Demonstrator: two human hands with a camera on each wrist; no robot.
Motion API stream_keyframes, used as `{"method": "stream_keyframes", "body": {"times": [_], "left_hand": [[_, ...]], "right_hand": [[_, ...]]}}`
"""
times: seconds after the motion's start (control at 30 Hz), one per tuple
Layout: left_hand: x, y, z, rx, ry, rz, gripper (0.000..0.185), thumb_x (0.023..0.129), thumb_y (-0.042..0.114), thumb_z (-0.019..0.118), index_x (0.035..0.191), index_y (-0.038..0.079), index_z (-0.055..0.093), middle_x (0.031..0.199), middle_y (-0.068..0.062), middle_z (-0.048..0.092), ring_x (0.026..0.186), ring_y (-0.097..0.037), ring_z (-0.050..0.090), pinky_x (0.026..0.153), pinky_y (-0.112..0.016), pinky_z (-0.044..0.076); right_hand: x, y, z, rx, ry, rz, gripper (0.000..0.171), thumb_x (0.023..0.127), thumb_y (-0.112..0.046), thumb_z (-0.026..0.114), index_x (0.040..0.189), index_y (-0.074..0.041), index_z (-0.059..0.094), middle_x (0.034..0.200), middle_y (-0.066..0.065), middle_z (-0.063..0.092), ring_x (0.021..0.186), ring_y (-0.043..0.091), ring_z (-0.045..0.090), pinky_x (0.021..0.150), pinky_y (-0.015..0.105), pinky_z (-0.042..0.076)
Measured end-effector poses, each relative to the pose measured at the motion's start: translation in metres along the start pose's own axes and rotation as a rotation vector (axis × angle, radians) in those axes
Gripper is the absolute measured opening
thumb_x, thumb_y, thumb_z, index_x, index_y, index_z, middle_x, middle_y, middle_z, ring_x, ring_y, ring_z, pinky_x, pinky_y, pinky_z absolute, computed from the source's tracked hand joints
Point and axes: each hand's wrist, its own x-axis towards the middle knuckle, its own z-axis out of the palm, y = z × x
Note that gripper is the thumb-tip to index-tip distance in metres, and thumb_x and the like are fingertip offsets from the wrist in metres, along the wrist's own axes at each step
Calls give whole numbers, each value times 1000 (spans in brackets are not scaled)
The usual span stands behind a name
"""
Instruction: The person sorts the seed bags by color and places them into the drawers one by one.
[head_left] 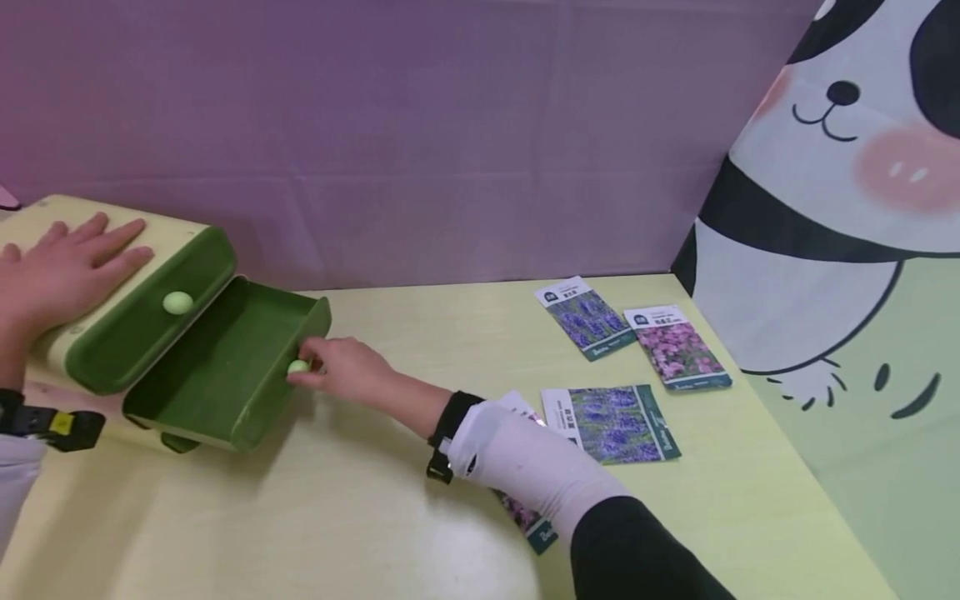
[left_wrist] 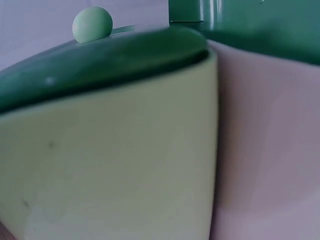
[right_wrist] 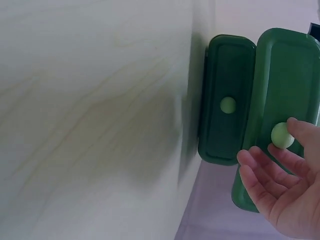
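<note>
My left hand [head_left: 67, 271] lies flat with spread fingers on the cream top of a small drawer cabinet [head_left: 168, 221]. The cabinet's upper green drawer [head_left: 142, 329] is closed and has a round pale knob [head_left: 178, 302]. Below it, a green drawer [head_left: 217, 354] stands pulled far out, its inside showing. Thumb and forefinger of my right hand [head_left: 348, 367] pinch that drawer's pale green knob [right_wrist: 283, 135]; the other fingers are loosely bent. In the right wrist view a lower drawer [right_wrist: 225, 140] sits closed. The left wrist view shows the cabinet's cream side [left_wrist: 115, 170], without the hand's fingers.
Several flower-picture packets lie on the pale wooden table [head_left: 360, 517]: a purple one [head_left: 588, 321], a pink one [head_left: 678, 350], another purple one [head_left: 622, 425], and one partly under my right forearm [head_left: 528, 521]. A purple cloth [head_left: 420, 150] hangs behind; a panda-print cloth [head_left: 847, 275] covers the right.
</note>
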Motion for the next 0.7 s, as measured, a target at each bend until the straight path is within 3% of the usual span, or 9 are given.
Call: {"method": "stream_keyframes", "body": {"times": [0.13, 0.23, 0.47, 0.7], "left_hand": [[1, 0, 2, -1, 6, -3, 67, 103, 50, 15, 154, 11, 0, 153, -30, -16, 134, -62, -15, 95, -83, -8], [2, 0, 2, -4, 7, 0, 67, 103, 51, 15, 154, 11, 0, 153, -30, -16, 134, -63, -15, 95, -83, -8], [6, -3, 1, -14, 4, 9, 66, 103, 49, 16, 154, 11, -1, 153, -31, -16, 133, -63, -16, 94, -84, -9], [6, -4, 3, -36, 3, 12, 66, 103, 48, 17, 154, 10, 0, 152, -33, -16, 132, -64, -17, 93, -84, -10]], "right_hand": [[-6, 9, -11, 10, -3, 20, 36, 96, -45, 55, 120, -18, 60, 103, -8, 69, 83, 0, 60, 68, 10, 45], [-15, 31, -27, 28, 24, 51, 38, 97, -42, 55, 124, -15, 60, 109, -2, 70, 91, 7, 64, 73, 14, 49], [-55, 122, -73, 78, 146, 251, 41, 98, -35, 56, 126, -6, 57, 116, 12, 67, 105, 24, 65, 92, 35, 54], [-111, 211, -115, -2, 224, 441, 50, 99, -34, 55, 134, 1, 50, 136, 24, 53, 125, 39, 50, 107, 50, 41]]}}
